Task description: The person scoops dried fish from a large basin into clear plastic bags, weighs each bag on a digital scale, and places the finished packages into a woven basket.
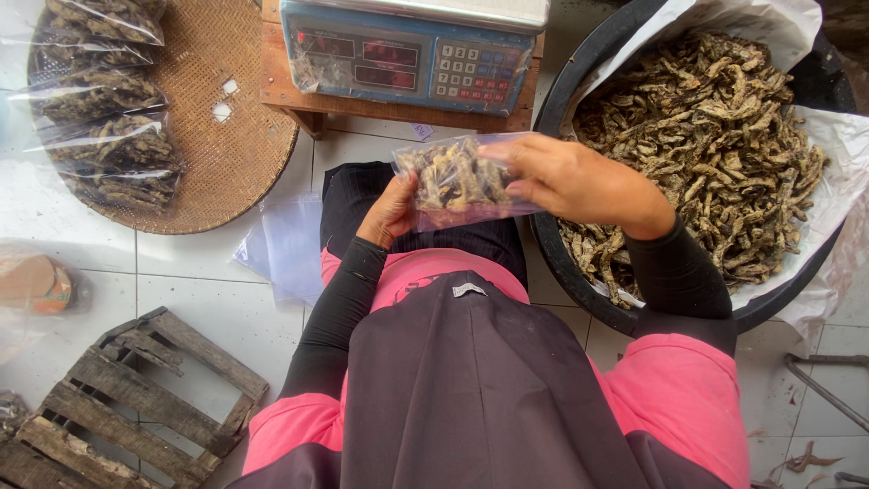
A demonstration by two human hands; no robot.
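Note:
I hold a small clear plastic bag [457, 181] partly filled with brown dried fish in front of me. My left hand [391, 213] grips its lower left edge from beneath. My right hand [579, 181] pinches the bag's right side near the top. Both arms wear black sleeves. To my right stands a large black tub [550, 109] lined with white plastic and heaped with dried fish [715, 136].
A blue electronic scale [407, 54] sits on a low wooden stool [299, 95] ahead. At left a round woven tray [235, 136] carries several filled bags [109, 136]. Empty clear bags [285, 244] lie on the white tile floor. A wooden pallet [127, 398] lies at lower left.

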